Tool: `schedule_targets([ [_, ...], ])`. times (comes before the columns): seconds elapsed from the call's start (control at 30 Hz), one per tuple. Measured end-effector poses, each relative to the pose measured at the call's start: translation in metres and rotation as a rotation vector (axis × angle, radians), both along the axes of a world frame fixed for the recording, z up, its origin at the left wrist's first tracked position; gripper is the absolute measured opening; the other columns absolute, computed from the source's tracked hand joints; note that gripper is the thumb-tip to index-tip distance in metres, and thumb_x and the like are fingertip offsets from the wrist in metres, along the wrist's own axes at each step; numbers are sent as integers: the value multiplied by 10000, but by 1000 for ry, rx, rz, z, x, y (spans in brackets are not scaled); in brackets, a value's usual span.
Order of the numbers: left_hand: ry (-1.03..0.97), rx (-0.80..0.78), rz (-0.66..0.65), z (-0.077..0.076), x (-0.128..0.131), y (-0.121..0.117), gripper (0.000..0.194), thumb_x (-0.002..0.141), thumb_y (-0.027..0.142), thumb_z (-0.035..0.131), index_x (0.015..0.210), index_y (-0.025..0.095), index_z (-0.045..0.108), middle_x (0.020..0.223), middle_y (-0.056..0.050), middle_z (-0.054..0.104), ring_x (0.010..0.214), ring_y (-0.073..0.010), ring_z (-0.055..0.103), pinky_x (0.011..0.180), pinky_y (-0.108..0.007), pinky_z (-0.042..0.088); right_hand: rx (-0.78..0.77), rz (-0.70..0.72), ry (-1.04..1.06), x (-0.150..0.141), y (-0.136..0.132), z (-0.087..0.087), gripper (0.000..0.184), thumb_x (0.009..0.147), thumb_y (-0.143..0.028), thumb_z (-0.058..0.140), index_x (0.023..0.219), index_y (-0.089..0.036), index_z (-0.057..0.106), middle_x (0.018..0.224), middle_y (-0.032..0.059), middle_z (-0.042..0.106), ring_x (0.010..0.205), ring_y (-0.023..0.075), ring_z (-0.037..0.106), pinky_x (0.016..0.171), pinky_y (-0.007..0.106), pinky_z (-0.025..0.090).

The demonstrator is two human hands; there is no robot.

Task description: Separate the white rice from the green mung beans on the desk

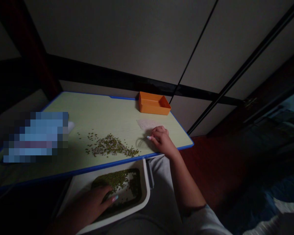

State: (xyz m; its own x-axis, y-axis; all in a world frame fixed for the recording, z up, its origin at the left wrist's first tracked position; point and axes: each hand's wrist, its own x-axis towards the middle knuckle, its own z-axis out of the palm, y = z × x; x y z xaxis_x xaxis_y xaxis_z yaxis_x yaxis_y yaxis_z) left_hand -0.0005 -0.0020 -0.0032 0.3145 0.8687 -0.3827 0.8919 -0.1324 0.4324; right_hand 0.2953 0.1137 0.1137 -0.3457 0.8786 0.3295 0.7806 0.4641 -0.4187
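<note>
My right hand [159,138] is above the table's right part with its fingers curled together. Next to its fingertips is a faint, thin curved outline, maybe a clear object; what the fingers hold cannot be made out. Just behind that hand lies a patch of fine whitish grains [145,123], partly covered by it. To its left spreads a loose pile of mung beans [110,144] with paler bits among them. My left hand [101,199] reaches into a white tray [147,192] below the table edge, thumb apart from the fingers, touching more mung beans [115,178].
An orange rectangular box [153,109] stands at the back right of the pale, blue-edged table [88,104]. A blurred-out bluish object [39,137] lies at its left. Cabinet panels [127,39] rise right behind. Reddish floor [198,163] shows at right.
</note>
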Motion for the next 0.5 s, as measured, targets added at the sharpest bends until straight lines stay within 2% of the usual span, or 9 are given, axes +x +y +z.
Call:
schedule_targets([
  [0.3,13,-55,-27,2,3,4,584,877,499,415,1285,197,705,1334,-162,748,1240,-352,689,1111,-512,500,-6,3,19,8,-14,-1,188,970,-245,660,786,-207,667,1000,64,683,1056,244,551,939,407,357],
  [0.5,-3,-64,-20,5,4,4,546,873,478,451,1276,217,710,1346,-142,746,1258,-324,685,1115,-464,507,-4,20,31,5,-20,-2,198,968,-236,663,773,-203,661,991,61,680,1045,239,551,941,402,351],
])
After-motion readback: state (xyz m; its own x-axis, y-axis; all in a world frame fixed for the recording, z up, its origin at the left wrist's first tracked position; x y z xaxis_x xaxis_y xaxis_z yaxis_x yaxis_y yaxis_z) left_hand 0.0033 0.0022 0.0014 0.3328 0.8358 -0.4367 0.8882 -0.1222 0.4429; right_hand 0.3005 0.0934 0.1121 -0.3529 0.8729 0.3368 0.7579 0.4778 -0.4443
